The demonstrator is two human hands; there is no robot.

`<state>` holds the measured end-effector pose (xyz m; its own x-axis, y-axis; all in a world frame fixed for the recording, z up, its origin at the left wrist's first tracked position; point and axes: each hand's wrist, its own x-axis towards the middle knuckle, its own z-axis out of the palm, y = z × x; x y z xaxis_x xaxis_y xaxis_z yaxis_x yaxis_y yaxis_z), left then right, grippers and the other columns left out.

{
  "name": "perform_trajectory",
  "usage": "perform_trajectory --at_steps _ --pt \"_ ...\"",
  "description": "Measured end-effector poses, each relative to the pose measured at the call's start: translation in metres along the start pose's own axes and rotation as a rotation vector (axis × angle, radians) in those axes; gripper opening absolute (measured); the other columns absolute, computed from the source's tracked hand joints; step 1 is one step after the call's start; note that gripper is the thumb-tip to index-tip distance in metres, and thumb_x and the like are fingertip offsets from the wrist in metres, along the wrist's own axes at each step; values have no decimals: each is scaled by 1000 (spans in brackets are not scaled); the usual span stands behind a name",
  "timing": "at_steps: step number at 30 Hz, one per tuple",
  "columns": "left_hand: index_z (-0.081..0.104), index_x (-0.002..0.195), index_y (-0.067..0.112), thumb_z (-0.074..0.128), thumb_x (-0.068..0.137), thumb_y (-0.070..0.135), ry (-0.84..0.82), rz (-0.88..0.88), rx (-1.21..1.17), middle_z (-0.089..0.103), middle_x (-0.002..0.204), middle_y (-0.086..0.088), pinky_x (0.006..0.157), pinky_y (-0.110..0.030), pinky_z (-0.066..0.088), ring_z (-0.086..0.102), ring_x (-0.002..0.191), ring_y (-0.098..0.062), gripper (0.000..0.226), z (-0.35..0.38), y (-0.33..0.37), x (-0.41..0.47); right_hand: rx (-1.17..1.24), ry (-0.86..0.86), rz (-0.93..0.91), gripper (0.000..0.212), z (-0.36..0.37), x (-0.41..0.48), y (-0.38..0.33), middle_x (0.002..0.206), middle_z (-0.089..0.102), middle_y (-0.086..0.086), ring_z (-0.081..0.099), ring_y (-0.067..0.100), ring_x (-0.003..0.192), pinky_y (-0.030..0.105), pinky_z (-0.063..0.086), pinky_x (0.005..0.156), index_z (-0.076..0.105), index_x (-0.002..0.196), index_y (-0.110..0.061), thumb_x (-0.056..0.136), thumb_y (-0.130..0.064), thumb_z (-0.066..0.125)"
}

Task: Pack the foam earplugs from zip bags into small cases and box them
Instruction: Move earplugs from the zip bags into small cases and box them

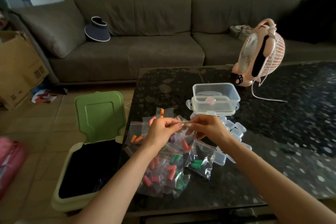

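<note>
Above the dark table [272, 132], my left hand [161, 131] and my right hand [209, 127] pinch the top edge of one small clear zip bag [183, 123] between them, fingertips almost meeting. Under my hands lies a heap of zip bags [169, 169] holding pink, green, orange and purple foam earplugs. Several small clear cases [236, 131] are scattered to the right of the heap, partly hidden by my right hand. A clear plastic box [216, 92] stands on its lid behind them, open at the top.
A green-lidded bin [87, 169] stands open on the floor at the table's left edge. A pink fan [260, 54] with a white cord sits at the table's far side. A grey sofa runs behind; a cardboard box [16, 67] is at far left.
</note>
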<state>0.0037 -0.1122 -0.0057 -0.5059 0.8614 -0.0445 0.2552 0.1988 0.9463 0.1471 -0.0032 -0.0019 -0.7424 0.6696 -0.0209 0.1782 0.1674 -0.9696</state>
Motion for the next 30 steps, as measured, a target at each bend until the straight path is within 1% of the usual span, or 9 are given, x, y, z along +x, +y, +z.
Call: perform_trajectory --at_steps 2,4,8,12,17,19,23,27,30 --pt "74 95 12 69 83 19 26 -10 -14 72 91 -7 96 -26 44 64 97 -12 14 3 2 1 14 4 -8 9 -2 0 1 77 73 9 64 17 64 27 52 60 66 91 -9 83 -9 69" --pt "72 97 4 70 82 16 31 -9 -24 71 93 -8 76 -10 47 64 82 -6 19 4 6 0 29 17 -42 17 -3 0 -1 82 72 9 64 12 67 22 51 60 64 96 -10 81 -4 70" --pt "68 90 -1 72 80 16 42 -29 -38 71 90 -12 54 -12 51 67 66 -10 20 5 4 3 11 -27 -142 26 -5 -1 -4 84 70 4 66 13 77 26 55 72 64 98 -13 78 4 70" --pt "62 82 -1 74 78 21 11 -55 -45 67 76 -18 58 -13 50 70 79 -32 26 5 5 3 -54 -81 -170 29 -4 -4 -6 85 69 4 64 16 79 28 55 75 64 95 -15 78 8 67" --pt "48 68 12 83 66 33 52 -73 -6 65 78 -29 67 -18 39 67 82 -35 41 3 4 5 -115 -90 -188 25 0 -3 -8 89 69 16 65 23 78 32 55 72 64 92 -12 78 9 68" --pt "46 67 13 83 64 32 40 -69 15 64 74 -24 70 -21 41 65 77 -30 42 2 4 4 -116 -96 -185 24 1 -2 -7 86 70 13 67 20 76 26 56 70 64 90 -12 78 9 67" --pt "58 76 14 79 56 53 -23 -25 33 69 81 -15 81 -32 48 65 84 -24 48 0 6 0 -102 -45 -164 22 0 -1 -4 82 68 11 67 14 72 23 55 67 66 88 -9 79 11 65" --pt "67 92 12 68 84 16 -70 -1 -16 67 82 0 56 -7 45 63 66 2 9 -5 11 -1 -129 25 -146 29 -3 1 0 75 68 6 66 14 69 26 55 66 68 82 -18 78 10 66" --pt "67 91 5 69 83 10 -48 20 -21 65 76 4 52 -5 43 60 56 9 10 -5 10 -1 -132 -6 -133 32 -3 0 -2 75 68 4 67 18 70 28 56 66 66 84 -19 79 13 64"
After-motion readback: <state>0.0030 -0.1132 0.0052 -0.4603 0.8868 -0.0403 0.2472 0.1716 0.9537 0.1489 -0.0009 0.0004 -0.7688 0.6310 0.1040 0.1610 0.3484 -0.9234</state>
